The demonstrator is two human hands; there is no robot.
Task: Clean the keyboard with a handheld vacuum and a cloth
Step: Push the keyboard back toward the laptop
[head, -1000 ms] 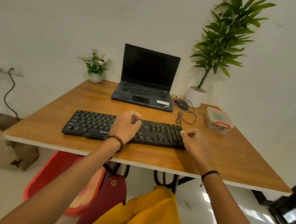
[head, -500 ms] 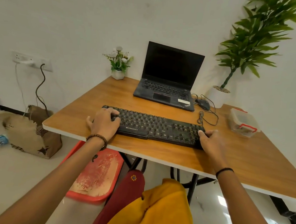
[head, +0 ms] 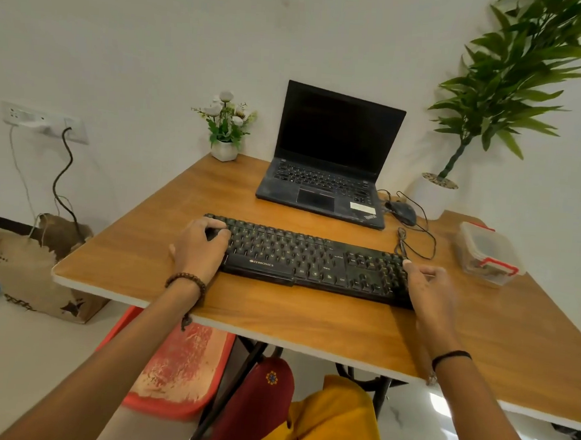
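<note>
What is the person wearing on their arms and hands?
Both arms are bare, with no sleeves or gloves. The left hand has a brown beaded bracelet with a little dangling tassel. The right hand has a thin black band at the wrist.

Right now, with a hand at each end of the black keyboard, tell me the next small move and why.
Probably lift the black keyboard slightly off the wooden table. The left hand lies over its left end and the right hand is at its right end, so it seems gripped for moving. No handheld vacuum or cloth is in view, so cleaning cannot start yet.
</note>
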